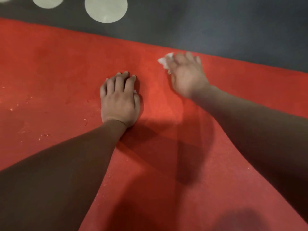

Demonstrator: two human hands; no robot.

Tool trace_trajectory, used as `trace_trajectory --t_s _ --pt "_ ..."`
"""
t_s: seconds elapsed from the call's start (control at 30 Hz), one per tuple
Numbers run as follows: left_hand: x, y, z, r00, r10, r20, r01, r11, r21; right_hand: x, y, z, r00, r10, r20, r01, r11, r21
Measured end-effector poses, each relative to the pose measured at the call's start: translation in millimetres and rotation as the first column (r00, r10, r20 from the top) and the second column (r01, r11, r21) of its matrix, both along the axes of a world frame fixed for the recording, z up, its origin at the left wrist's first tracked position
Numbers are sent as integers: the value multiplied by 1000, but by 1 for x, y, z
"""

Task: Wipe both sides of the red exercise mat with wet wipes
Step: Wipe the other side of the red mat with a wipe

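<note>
The red exercise mat point(66, 67) lies flat and fills most of the head view, its far edge running from upper left down to the right. My left hand point(120, 99) rests palm down on the middle of the mat with its fingers bent against the surface and nothing visibly in it. My right hand point(186, 74) is near the mat's far edge, blurred by motion, and presses a crumpled white wet wipe point(165, 61) onto the mat; the wipe sticks out past the fingertips on the left. Most of the wipe is hidden under the hand.
Beyond the mat's far edge is a dark grey floor point(216, 22) with pale round spots point(105, 8) at the upper left. Small wet specks and scuffs point(43, 135) mark the mat's left part. Shadows of my arms fall across the mat's near part.
</note>
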State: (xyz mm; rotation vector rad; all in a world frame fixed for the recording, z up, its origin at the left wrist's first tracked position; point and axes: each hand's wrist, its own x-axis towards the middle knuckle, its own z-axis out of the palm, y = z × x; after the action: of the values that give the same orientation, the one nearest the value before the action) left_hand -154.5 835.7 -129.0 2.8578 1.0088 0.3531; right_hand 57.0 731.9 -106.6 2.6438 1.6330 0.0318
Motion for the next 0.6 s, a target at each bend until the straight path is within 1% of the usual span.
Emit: trace_trajectory --t_s 0.03,0.07,0.1,0.13,0.17,0.2,0.23,0.27,0.3,0.33,0.37,0.43,0.47,0.5,0.53,0.57,0.6 --pt "0 0 1 1000 2 -1 -2 1000 0 8 6 1 986 -167 -16 167 986 4" --pt "0 0 1 1000 6 1 -6 1000 2 8 15 2 956 -290 -47 291 957 15" --pt "0 0 1 1000 10 4 -10 1000 5 1 24 4 938 -338 -80 340 940 24" --pt "0 0 2 1000 11 4 -11 1000 7 -11 31 4 946 -306 -107 311 950 33" --pt "0 0 2 1000 10 5 -10 1000 8 -24 36 4 970 -204 -134 212 976 48" --pt "0 0 2 1000 11 6 -11 1000 10 -37 38 3 987 -47 -155 56 997 54" --pt "0 0 2 1000 11 9 -11 1000 12 -45 36 3 978 120 -170 -113 992 50" --pt "0 0 2 1000 10 14 -10 1000 13 -46 31 3 953 253 -164 -249 967 43" --pt "0 0 2 1000 9 21 -10 1000 11 -38 26 2 936 327 -134 -326 945 27" --pt "0 0 2 1000 9 25 -9 1000 6 -27 21 2 940 330 -85 -331 944 5" --pt "0 0 1 1000 9 25 -9 1000 -1 -15 18 1 962 269 -40 -270 963 -10" --pt "1 0 2 1000 6 22 -5 1000 -15 0 21 2 999 33 -2 -33 999 -8" --pt "2 0 2 1000 6 25 -5 1000 -19 1 30 3 997 -81 -8 81 997 0" --pt "2 0 3 1000 8 30 -8 1000 -17 -2 43 4 987 -158 -27 159 987 13" --pt "2 0 3 999 12 35 -11 1000 -13 -9 58 6 980 -191 -63 193 981 26" --pt "1 0 3 999 15 38 -14 1000 -12 -18 71 9 977 -183 -109 187 982 30" --pt "0 1 2 999 17 39 -17 1000 -13 -27 80 10 981 -127 -146 134 990 36"
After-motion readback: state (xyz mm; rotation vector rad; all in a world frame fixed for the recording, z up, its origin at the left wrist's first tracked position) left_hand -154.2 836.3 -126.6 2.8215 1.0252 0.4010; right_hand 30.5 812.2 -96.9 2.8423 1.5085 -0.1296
